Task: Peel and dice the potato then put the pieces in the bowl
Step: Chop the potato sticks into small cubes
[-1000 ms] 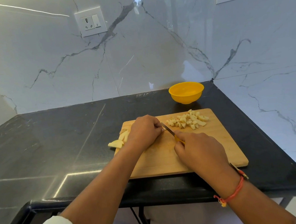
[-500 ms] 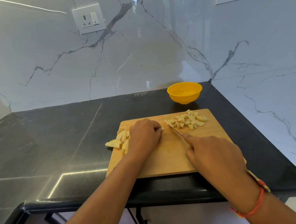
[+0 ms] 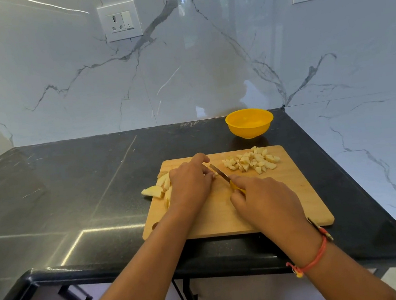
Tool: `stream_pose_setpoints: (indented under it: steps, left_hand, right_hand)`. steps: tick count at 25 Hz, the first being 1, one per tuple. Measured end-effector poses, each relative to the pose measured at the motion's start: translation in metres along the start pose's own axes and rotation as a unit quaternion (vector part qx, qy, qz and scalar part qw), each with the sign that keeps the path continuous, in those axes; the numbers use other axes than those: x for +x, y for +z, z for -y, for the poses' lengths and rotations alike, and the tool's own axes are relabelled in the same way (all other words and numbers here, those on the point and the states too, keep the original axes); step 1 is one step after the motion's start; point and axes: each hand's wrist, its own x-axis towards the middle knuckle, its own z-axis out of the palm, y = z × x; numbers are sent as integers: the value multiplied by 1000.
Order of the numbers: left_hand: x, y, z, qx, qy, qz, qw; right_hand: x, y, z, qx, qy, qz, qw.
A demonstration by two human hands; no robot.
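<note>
A wooden cutting board [image 3: 295,200] lies on the black counter. My left hand [image 3: 191,184] curls over a potato piece near the board's left end; the piece under it is mostly hidden. My right hand [image 3: 265,199] grips a yellow-handled knife [image 3: 220,173], its blade angled up and left, tip next to my left fingers. Several peeled potato wedges [image 3: 158,188] lie at the board's left edge, one spilling onto the counter. A heap of diced potato [image 3: 252,161] sits at the board's far right. The yellow bowl [image 3: 249,123] stands behind the board and looks empty.
The black counter [image 3: 74,187] stretches to the left, with its front edge close to me and its right edge just past the board. Marble walls with two power sockets [image 3: 120,21] close in the back and right.
My right hand and the knife drew back toward me, then came forward again beside my left fingers. My left hand stayed on the potato. The view shifted slightly.
</note>
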Motion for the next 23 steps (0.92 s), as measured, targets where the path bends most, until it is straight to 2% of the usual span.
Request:
stream_pose_setpoints:
  steps: [4,9,16,23]
  left_hand:
    - [0,0,-2,-1,-11,-6,1000]
    - [0,4,0,-10,-5,-8,1000]
    - [-3,3,2,3,-7,-39,999]
    - [-5,-1,4,7,-14,-14,1000]
  right_hand:
    - [-3,-3,-2,-18,-2,26,1000]
    - [-22,-15,-16,-71,-22,18,997]
    - [-24,-15,-8,-70,-12,-50,996]
    - [-1,2,9,-35,8,6,999]
